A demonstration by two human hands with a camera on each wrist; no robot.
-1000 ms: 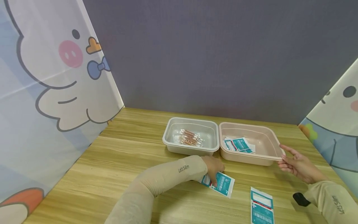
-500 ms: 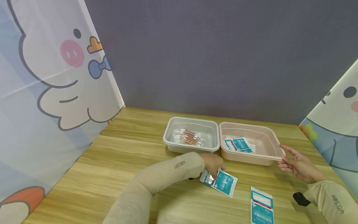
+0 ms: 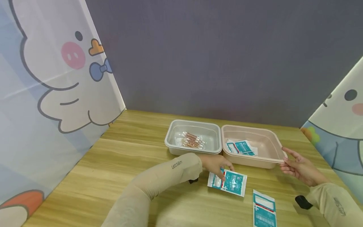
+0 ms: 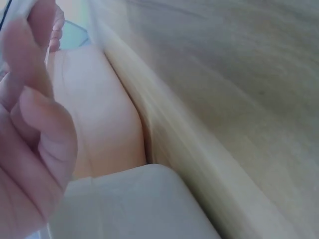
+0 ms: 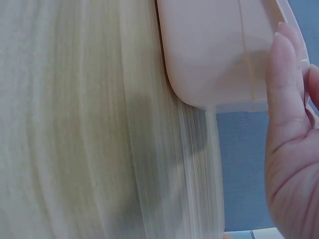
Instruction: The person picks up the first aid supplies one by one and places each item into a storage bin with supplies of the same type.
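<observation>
My left hand (image 3: pixel 215 164) pinches the top edge of a flat teal-and-white sachet (image 3: pixel 234 183), thumb on its printed face. In the left wrist view the fingers (image 4: pixel 50 119) are curled, and the sachet is barely visible there. On the right, my right hand (image 3: pixel 302 168) holds the corner rim of a pink plastic bin (image 3: pixel 266 148); the right wrist view shows the thumb (image 5: pixel 283 74) against its wall. A few teal sachets (image 3: pixel 242 147) lie inside that bin. Another sachet (image 3: pixel 264 209) lies flat on the table near the front edge of view.
A grey plastic bin (image 3: pixel 210 129) stands against the pink one's left side, with several clear-wrapped brown swab sticks (image 3: pixel 193 140) in it. Behind both bins rises a dark grey partition (image 3: pixel 212 63). Printed cartoon cloths hang at left and right. The table (image 3: pixel 113 170) is wood-grained.
My left hand has shifted slightly, and the sachet in it has moved right and turned more toward the camera. The right hand stays on the pink bin's rim.
</observation>
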